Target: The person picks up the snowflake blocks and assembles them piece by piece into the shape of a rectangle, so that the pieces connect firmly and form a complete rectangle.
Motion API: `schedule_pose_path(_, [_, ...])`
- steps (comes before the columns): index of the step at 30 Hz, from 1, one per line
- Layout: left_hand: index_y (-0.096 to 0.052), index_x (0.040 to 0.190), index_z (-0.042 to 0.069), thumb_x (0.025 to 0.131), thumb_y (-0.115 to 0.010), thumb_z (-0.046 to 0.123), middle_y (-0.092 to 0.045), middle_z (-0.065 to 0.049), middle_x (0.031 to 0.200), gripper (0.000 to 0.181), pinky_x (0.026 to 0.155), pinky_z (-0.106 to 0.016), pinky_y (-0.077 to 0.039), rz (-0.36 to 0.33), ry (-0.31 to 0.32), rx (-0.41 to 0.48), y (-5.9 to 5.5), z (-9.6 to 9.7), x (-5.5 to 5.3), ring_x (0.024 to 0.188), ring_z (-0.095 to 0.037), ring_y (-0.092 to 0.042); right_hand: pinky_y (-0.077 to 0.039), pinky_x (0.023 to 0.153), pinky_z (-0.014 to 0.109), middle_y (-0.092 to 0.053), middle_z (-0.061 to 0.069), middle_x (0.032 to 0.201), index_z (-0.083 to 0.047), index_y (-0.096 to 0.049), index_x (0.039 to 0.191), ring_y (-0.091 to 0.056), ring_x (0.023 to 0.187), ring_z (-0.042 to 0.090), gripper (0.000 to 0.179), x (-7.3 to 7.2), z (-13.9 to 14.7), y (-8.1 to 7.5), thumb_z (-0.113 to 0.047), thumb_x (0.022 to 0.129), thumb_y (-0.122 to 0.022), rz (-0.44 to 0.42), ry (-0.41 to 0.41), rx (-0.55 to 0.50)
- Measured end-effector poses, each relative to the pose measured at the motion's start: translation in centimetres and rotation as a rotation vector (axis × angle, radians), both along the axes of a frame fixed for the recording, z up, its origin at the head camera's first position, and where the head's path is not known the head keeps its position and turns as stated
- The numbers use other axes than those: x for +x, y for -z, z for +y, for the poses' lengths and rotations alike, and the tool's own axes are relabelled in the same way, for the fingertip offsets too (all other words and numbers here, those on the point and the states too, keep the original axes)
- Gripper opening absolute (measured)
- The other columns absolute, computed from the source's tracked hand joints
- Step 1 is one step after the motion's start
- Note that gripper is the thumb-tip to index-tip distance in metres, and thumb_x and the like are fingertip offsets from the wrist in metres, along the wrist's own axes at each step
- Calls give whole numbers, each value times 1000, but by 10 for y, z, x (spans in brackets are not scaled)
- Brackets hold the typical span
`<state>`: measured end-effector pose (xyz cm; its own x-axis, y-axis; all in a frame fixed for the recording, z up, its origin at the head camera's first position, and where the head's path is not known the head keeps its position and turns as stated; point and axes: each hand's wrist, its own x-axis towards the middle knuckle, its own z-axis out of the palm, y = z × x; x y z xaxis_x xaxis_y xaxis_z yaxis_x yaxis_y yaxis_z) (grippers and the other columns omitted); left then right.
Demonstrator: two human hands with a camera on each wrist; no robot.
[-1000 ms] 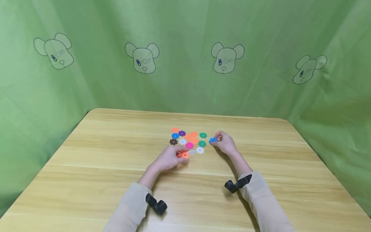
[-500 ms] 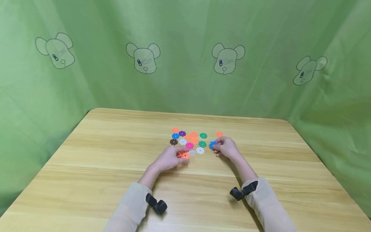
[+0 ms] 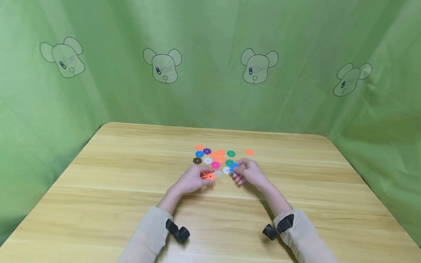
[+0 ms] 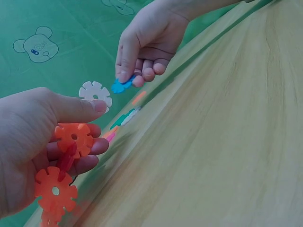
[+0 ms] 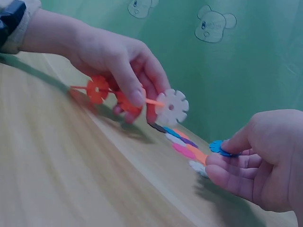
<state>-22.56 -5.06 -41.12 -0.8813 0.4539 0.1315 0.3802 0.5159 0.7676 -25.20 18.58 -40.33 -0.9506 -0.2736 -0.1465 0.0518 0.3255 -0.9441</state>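
Note:
My left hand (image 3: pixel 190 179) grips a chain of slotted plastic discs, snowflake-shaped and joined edge to edge. In the left wrist view an orange disc (image 4: pixel 53 189) hangs at the chain's lower end, and a red disc (image 4: pixel 66 160) shows edge-on between the orange ones. A white disc (image 5: pixel 172 108) forms the end that points toward my other hand. My right hand (image 3: pixel 252 173) pinches a single blue disc (image 3: pixel 233 167) between thumb and fingers, held over the table just right of the chain. Part of the chain is hidden behind the left fingers.
Loose discs lie flat beyond my hands: several orange ones (image 3: pixel 220 157), a pink one (image 3: pixel 215 165), a green one (image 3: pixel 231 153), a brown one (image 3: pixel 197 160). One orange disc (image 3: pixel 249 152) lies apart to the right. A green curtain (image 3: pixel 210 102) hangs behind the wooden table (image 3: pixel 131 204).
My right hand has carried the blue disc left and nearer, away from the lone orange disc, closer to the left hand. The left hand and its chain have stayed in place.

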Motion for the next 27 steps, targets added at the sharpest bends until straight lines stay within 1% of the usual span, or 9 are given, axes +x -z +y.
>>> schedule_pose_path(5, [-61,121,7,81,-70,16,-60,-9,120,42,91,-39,-45,-21,-3,10,0,-1,-1,108,-25,-56,-55,56,32,-63,20,78,10,-44,110,-60,58,18,28,6,-5,0,-6,91,-56,14,-18,-18])
schedule_pose_path(10, [-61,121,8,80,-71,17,-60,-7,120,43,91,-37,-45,-33,-19,6,1,-1,-2,108,-23,-56,-54,55,30,-63,19,79,10,-45,113,-59,58,17,29,11,-12,-1,-6,91,-57,29,-32,-26])
schedule_pose_path(16, [-61,121,8,80,-71,18,-61,-7,120,44,92,-37,-44,-40,-28,3,2,-1,-3,109,-22,-55,-53,54,28,-62,25,83,8,-46,114,-58,59,17,30,15,-18,-2,-7,91,-57,46,-7,-43])
schedule_pose_path(23, [-62,121,8,81,-71,19,-61,-7,120,43,91,-38,-45,-35,-28,-5,2,-1,-3,109,-22,-56,-52,54,27,-63,18,79,9,-48,112,-57,58,15,29,19,-22,-2,-7,90,-58,64,0,-55])
schedule_pose_path(27, [-62,121,9,81,-71,19,-61,-7,120,42,92,-38,-44,-35,-31,-14,1,-2,-3,111,-23,-55,-52,54,26,-63,19,79,9,-48,112,-57,58,14,29,19,-23,-1,-7,90,-58,66,-2,-60])
